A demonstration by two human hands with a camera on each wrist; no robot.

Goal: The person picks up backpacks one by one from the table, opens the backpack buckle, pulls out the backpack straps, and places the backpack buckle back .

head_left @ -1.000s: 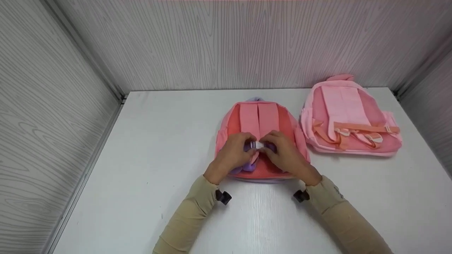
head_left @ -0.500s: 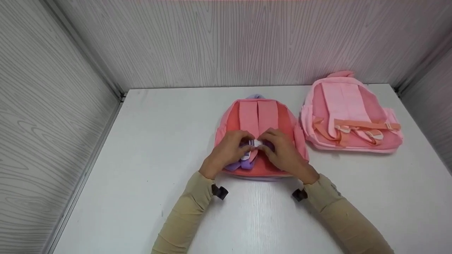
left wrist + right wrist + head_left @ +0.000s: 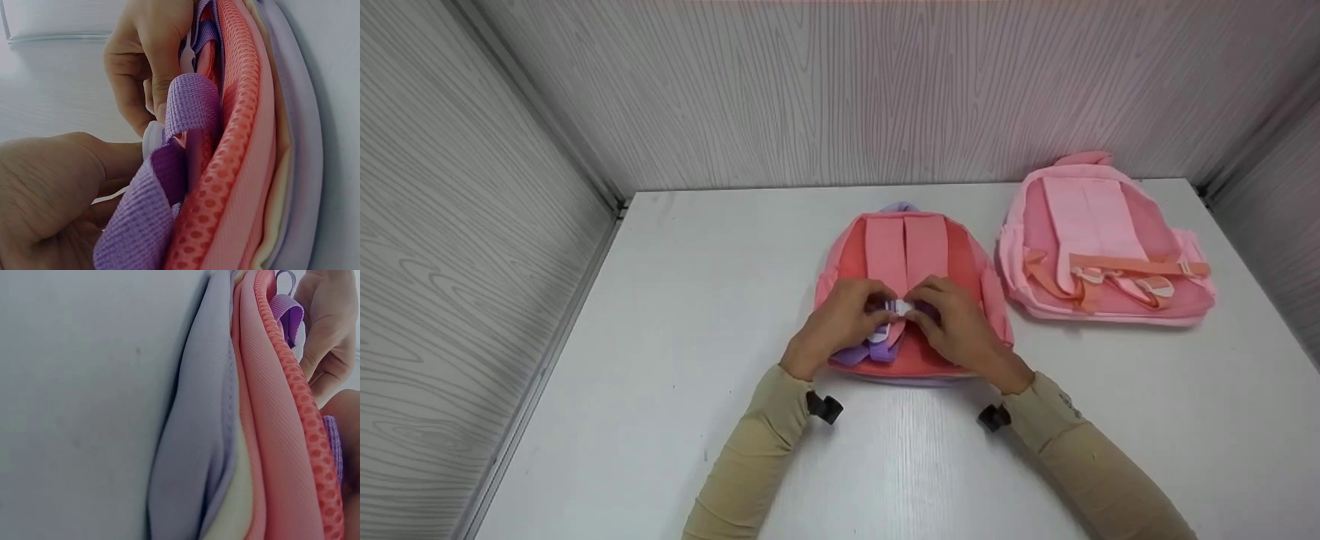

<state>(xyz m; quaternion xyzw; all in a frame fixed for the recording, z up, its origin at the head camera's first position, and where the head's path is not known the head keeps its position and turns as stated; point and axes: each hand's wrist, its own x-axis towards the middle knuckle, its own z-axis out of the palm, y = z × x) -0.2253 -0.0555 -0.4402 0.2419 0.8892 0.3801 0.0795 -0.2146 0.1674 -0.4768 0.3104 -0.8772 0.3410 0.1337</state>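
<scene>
A coral-pink backpack (image 3: 885,247) with a mesh back lies with its shoulder straps up on the white table. At its lower middle is a white plastic buckle (image 3: 903,307) on purple webbing. My left hand (image 3: 844,319) pinches the buckle's left end between thumb and fingers, and my right hand (image 3: 956,326) pinches its right end. The fingertips nearly meet. In the left wrist view, a purple strap loop (image 3: 194,104) stands up beside the mesh, partly hiding the buckle. Most of the buckle is hidden in the right wrist view.
A second, lighter pink backpack (image 3: 1095,225) with orange straps lies at the back right, close beside the first one. Grey wood-grain panels (image 3: 810,90) enclose the back and sides of the white table (image 3: 720,277).
Both hands and the coral-pink backpack have shifted slightly left. A white strap adjuster below my left hand shows more than a second ago. Both hands keep their hold on the buckle.
</scene>
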